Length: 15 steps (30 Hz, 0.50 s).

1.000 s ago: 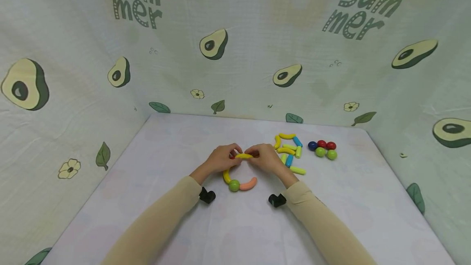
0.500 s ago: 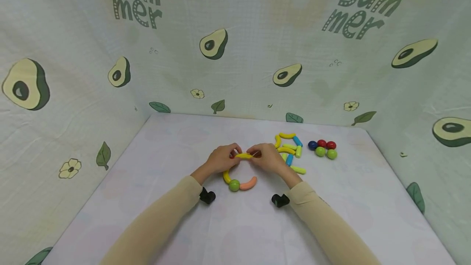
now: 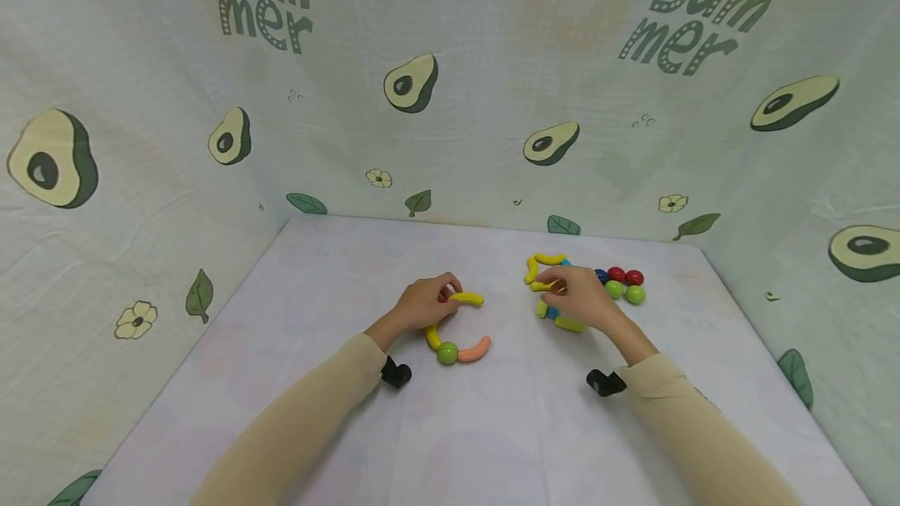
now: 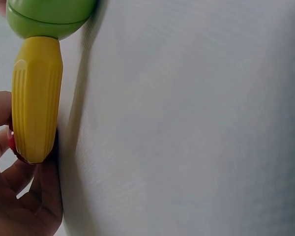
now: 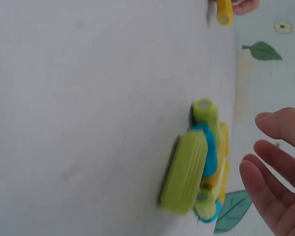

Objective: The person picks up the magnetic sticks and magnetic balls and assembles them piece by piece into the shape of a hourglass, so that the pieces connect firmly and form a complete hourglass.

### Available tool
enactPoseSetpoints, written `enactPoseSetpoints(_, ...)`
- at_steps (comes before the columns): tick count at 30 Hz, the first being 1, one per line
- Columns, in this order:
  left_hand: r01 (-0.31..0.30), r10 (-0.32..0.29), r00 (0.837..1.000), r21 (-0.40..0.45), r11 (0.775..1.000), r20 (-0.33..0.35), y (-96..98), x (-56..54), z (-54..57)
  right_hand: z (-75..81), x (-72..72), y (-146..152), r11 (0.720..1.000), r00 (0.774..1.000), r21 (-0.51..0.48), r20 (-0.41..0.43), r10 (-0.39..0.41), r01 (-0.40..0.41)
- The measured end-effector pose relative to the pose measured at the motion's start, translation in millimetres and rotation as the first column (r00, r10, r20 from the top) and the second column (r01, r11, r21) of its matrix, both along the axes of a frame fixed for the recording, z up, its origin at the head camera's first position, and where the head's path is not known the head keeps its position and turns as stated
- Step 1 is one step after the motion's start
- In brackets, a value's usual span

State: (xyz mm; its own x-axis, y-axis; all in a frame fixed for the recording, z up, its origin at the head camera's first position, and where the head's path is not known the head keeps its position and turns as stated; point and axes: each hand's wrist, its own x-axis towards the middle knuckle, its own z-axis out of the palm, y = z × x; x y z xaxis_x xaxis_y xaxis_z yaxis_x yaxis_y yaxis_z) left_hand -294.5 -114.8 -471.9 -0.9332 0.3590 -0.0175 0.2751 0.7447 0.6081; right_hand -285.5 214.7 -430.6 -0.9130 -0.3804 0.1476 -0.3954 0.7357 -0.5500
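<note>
My left hand (image 3: 426,301) curls its fingers and thumb round a small red ball (image 4: 11,140), mostly hidden by the fingers and a yellow banana-shaped piece (image 4: 36,103). A yellow toy banana (image 3: 467,299) touches the red ball's right side. Below the hand, another yellow toy banana (image 3: 433,337), a green ball (image 3: 447,353) and a curved salmon-pink piece (image 3: 474,350) make an open curve. My right hand (image 3: 578,297) hovers over the right-hand group of pieces, fingers apart with nothing between them. It partly hides lime sticks (image 5: 184,172), a blue stick (image 5: 210,152) and yellow toy bananas (image 3: 550,259).
Right of that group sit loose balls: red ones (image 3: 616,274), green ones (image 3: 635,294) and a dark blue one (image 3: 601,276), partly behind the right hand. A cloth wall (image 3: 478,194) with printed avocados rises at the back and sides of the white table (image 3: 450,443).
My right hand has let go of the yellow toy banana beside the left hand and moved right, over the other group. The left hand stays on the red ball.
</note>
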Motion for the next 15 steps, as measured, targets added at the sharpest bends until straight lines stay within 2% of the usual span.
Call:
enactPoseSetpoints(9,0.009,-0.009,1.000,0.012,1.000,0.000,-2.0,0.4,0.7,1.4,2.5,64,0.983,0.989,0.121,-0.076,-0.127,0.135)
enactPoseSetpoints(15,0.000,0.000,1.000,0.001,1.000,0.004,-1.9,0.7,-0.5,-3.7,-1.9,87,0.976,0.984,0.151,-0.107,-0.140,0.156)
